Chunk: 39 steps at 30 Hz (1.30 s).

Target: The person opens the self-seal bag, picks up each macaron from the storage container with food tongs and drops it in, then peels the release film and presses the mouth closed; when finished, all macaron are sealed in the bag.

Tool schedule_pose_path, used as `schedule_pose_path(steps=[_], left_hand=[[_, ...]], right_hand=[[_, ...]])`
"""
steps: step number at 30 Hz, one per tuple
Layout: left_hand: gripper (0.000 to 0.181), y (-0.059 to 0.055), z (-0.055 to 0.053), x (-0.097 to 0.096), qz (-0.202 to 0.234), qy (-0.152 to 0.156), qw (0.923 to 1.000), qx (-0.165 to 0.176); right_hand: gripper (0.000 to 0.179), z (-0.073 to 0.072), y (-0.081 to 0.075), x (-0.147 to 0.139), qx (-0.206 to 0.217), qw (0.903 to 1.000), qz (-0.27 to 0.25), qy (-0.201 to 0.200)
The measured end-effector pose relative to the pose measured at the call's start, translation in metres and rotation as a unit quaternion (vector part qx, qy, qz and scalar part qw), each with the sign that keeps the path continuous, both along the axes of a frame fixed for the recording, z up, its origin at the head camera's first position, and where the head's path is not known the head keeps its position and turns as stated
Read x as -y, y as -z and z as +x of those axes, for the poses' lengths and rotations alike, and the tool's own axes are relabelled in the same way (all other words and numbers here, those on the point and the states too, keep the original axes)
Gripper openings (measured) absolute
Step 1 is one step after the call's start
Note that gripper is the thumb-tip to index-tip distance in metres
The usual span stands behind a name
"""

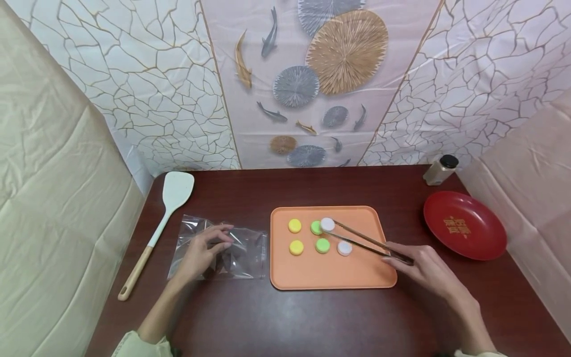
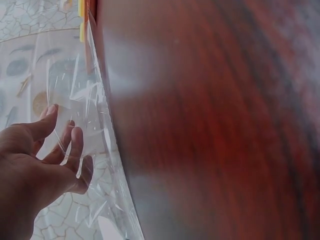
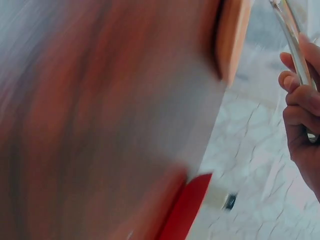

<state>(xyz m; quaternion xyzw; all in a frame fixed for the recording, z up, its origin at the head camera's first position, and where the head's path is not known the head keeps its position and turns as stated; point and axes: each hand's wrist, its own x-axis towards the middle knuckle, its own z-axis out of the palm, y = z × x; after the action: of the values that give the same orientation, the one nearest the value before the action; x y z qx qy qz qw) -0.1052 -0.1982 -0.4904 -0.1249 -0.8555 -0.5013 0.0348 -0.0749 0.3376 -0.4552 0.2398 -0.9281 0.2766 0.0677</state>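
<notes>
My right hand (image 1: 424,267) grips metal tongs (image 1: 361,244), whose tips are at a white macaron-like disc (image 1: 327,224) above the orange tray (image 1: 357,277). That disc partly covers a green disc (image 1: 315,228) in the head view. Another green disc (image 1: 322,245), two yellow discs (image 1: 296,248) and a second white disc (image 1: 344,248) lie on the tray. My left hand (image 1: 200,253) is over a clear plastic bag (image 1: 250,253) left of the tray. Its fingers are loosely bent, thumb apart from them in the left wrist view.
A white spatula (image 1: 177,191) with a wooden handle lies along the table's left side. To the right is a red oval plate (image 1: 482,223) with gold writing, and behind it a small jar (image 1: 439,171) with a black lid. Patterned cloth (image 1: 178,99) hangs behind the table.
</notes>
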Motion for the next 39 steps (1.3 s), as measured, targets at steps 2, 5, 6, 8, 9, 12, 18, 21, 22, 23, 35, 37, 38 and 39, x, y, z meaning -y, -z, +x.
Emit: schedule_pose_path(steps=[2,5,6,8,9,12,18,21,22,23,35,37,38,39], left_hand=[[0.009,-0.001,0.000,0.000,0.003,0.001,1.0000,0.002],[0.009,-0.001,0.000,0.001,0.011,0.005,0.9999,0.008],[0.008,-0.001,-0.001,0.001,0.015,0.007,0.9998,0.010],[0.008,-0.001,-0.001,0.001,0.018,0.009,0.9997,0.012],[0.008,-0.001,-0.001,0.002,0.019,0.011,0.9997,0.008],[0.007,0.003,-0.002,0.003,0.026,0.016,0.9994,-0.017],[0.008,0.022,-0.005,0.008,0.065,0.039,0.9933,-0.088],[0.011,0.014,-0.001,0.004,0.053,0.036,0.9949,-0.079],[0.012,0.008,0.000,0.002,0.042,0.031,0.9961,-0.072],[0.012,0.007,0.001,0.002,0.038,0.029,0.9966,-0.067],[0.014,0.000,0.009,0.003,0.026,0.002,0.9987,-0.045],[0.014,0.002,0.009,0.003,0.029,-0.001,0.9982,-0.052],[0.014,0.001,0.010,0.003,0.030,-0.003,0.9981,-0.054],[0.013,0.001,0.010,0.003,0.032,-0.006,0.9980,-0.055]], right_hand=[[0.038,0.000,-0.003,0.014,0.009,0.9997,-0.012,-0.018],[0.035,-0.001,-0.005,0.040,0.024,0.9984,-0.006,-0.051],[0.035,-0.002,-0.005,0.049,0.030,0.9976,0.000,-0.062],[0.033,-0.004,-0.004,0.067,0.035,0.9954,0.018,-0.087],[0.031,-0.005,-0.003,0.077,0.034,0.9939,0.028,-0.101],[0.028,-0.009,0.002,0.101,0.017,0.9892,0.042,-0.139],[0.015,-0.013,0.014,0.132,-0.034,0.9822,0.047,-0.178],[0.014,-0.013,0.016,0.141,-0.025,0.9810,0.047,-0.187],[0.013,-0.013,0.016,0.144,-0.018,0.9807,0.046,-0.189],[0.013,-0.013,0.016,0.147,-0.011,0.9804,0.047,-0.191],[0.016,-0.030,0.012,0.202,-0.042,0.9746,0.074,-0.207],[0.016,-0.030,0.013,0.210,-0.051,0.9747,0.072,-0.205],[0.016,-0.031,0.013,0.214,-0.052,0.9749,0.071,-0.205],[0.017,-0.031,0.013,0.218,-0.052,0.9752,0.071,-0.203]])
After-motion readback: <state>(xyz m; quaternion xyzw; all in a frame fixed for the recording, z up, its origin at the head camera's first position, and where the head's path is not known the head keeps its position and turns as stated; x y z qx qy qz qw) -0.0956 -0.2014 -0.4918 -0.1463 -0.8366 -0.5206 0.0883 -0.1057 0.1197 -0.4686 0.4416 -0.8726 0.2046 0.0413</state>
